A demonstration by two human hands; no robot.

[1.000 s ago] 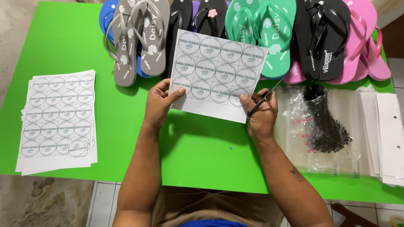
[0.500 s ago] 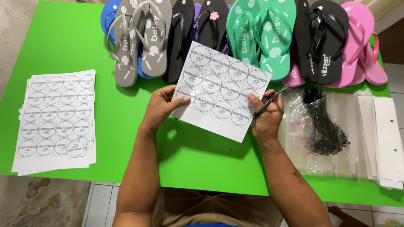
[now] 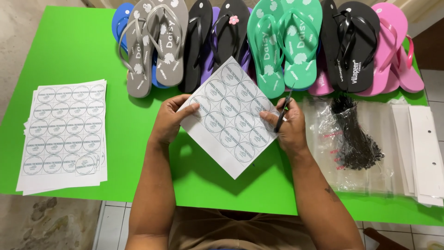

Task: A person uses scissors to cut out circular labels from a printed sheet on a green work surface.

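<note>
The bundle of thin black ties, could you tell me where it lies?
In the head view, the bundle of thin black ties lies on clear plastic bags at the right, beside the right hand.

Both my forearms were bare to the elbows, no sleeves in view, no watch or bracelet on either wrist. My left hand had no rings that I could make out; nails short, plain. My right hand same: no rings visible, nails unpainted. A small dark tattoo mark sat on my right forearm, too small to tell the design. At the bottom edge, my brown cloth garment showed, plain fabric w/ a few folds, no print on it.
</note>
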